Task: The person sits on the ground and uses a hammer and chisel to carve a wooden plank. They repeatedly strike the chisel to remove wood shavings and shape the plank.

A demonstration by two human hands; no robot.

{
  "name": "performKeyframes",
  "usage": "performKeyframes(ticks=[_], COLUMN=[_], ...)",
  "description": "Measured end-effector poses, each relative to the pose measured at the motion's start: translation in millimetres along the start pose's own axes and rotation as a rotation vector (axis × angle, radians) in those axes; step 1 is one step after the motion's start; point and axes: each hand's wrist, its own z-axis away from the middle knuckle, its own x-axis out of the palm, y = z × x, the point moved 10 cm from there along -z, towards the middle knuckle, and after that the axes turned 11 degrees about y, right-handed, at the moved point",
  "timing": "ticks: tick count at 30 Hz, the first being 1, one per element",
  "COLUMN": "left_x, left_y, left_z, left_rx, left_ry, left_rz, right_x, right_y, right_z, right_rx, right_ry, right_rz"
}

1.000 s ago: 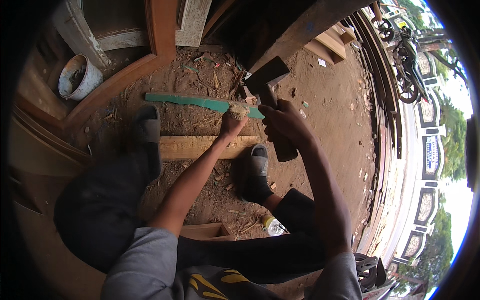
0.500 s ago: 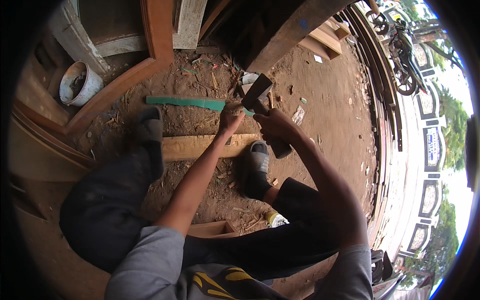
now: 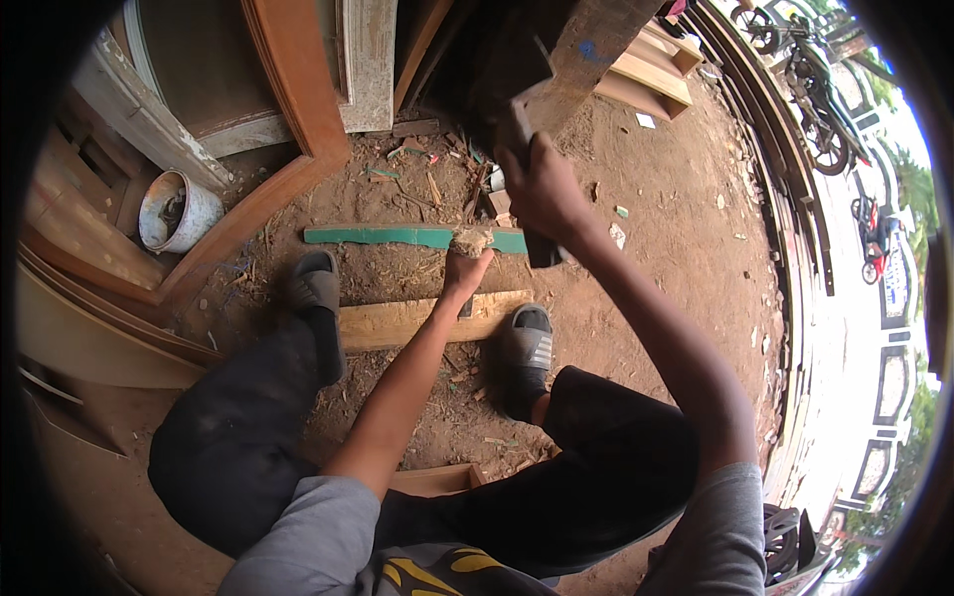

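Observation:
My left hand (image 3: 464, 273) is closed around an upright chisel, whose frayed, tan wooden top (image 3: 471, 241) sticks out above the fist. A dark bit below the fist, at the plank, looks like its blade. Beneath lies a pale wooden plank (image 3: 397, 323) on the ground, with a sandalled foot at each end. Up and to the right, my right hand (image 3: 545, 189) grips the handle of a hatchet; its broad dark head (image 3: 522, 84) is raised away from the chisel. A green-faced wooden strip (image 3: 373, 235) lies just beyond the plank, partly hidden by the left hand.
Wooden frames (image 3: 323, 129) lean at the far left, beside a stained white bucket (image 3: 181, 214). A thick beam (image 3: 586, 60) juts in at the top. Wood chips litter the dirt ground. Stacked long boards (image 3: 795, 179) line the right, with a parked motorcycle (image 3: 820, 99) beyond.
My right hand has lifted the hatchet up and away from the chisel top. My left hand keeps its hold on the chisel. The whole view has shifted slightly.

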Motion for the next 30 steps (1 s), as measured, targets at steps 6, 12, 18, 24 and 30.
performKeyframes(ticks=[6,12,18,24,30], left_x=[-4,-10,-8,-5,-13], left_y=[-18,-15,-23,-8,-19], left_z=[1,-2,-2,-3,-8], left_rx=[-0.111,-0.097,-0.138,-0.088,-0.105], left_ry=[-0.027,0.002,-0.019,-0.052,0.018], left_rz=[-0.131,-0.075,-0.016,-0.103,0.025], right_x=[58,-20,-12,74,-6], right_y=[76,1,-14,83,7], right_z=[71,2,-9,77,7], right_rx=[0.551,0.342,0.015,0.556,0.41], right_ry=[-0.768,-0.337,0.074,-0.798,-0.372], right_rz=[-0.06,-0.297,-0.143,-0.037,-0.275])
